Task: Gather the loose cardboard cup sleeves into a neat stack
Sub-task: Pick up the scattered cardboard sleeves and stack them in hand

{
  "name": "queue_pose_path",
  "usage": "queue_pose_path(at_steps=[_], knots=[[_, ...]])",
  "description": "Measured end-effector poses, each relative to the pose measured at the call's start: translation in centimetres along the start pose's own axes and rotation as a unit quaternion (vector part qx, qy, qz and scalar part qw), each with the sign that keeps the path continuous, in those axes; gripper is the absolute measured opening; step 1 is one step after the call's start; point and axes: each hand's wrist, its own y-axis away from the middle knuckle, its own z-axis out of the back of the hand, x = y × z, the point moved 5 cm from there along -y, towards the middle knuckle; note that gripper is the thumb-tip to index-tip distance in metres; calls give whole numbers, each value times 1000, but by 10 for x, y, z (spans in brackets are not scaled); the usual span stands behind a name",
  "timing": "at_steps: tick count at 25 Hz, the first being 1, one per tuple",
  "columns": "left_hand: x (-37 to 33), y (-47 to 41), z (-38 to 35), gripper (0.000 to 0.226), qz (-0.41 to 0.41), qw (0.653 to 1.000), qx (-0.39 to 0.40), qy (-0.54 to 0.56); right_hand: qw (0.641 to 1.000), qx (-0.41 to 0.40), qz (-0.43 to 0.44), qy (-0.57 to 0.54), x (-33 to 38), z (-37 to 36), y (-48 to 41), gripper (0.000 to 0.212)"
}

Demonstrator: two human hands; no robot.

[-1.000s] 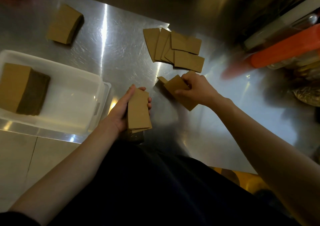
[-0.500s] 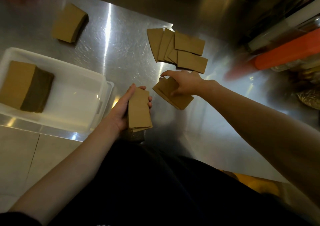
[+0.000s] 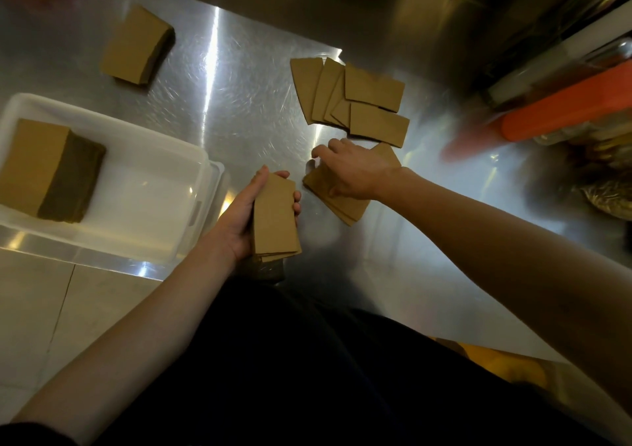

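Note:
My left hand [image 3: 244,214] grips a small stack of brown cardboard sleeves [image 3: 275,218] upright above the steel counter's near edge. My right hand [image 3: 354,171] lies palm down on a few loose sleeves [image 3: 345,206] just to the right, fingers spread over them, thumb at their lower edge. Several more loose sleeves [image 3: 359,100] are fanned out on the counter beyond that hand. A finished sleeve stack [image 3: 136,45] sits at the far left of the counter.
A white plastic tub [image 3: 154,185] at the left holds another thick sleeve stack [image 3: 48,170]. An orange bar [image 3: 564,110] and cluttered containers stand at the right. Bare steel counter [image 3: 222,103] lies between tub and sleeves. Floor tiles show below left.
My right hand has set its sleeves down flat on the counter and spread over them, moving slightly away from me. The left hand has kept its stack still.

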Motion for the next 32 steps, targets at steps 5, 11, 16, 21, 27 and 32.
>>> queue_pose_path(at_steps=[5,11,16,21,27,32], knots=[[0,1,1,48,0,1000,2,6,985,-43,-66,-156,-4,-10,35,33],[4,-2,1,47,12,1000,6,2,856,-68,-304,-412,-41,-49,106,46],[7,-4,-3,53,25,1000,14,-8,884,-36,-302,-355,-37,-71,128,43],[10,-3,-2,54,34,999,15,-4,732,-122,-328,-585,-45,-59,124,38],[10,0,-4,61,31,999,13,-5,686,-208,-416,-560,-77,-34,85,69],[5,3,-4,57,22,1000,6,10,821,-172,-410,-359,-78,-30,68,66]])
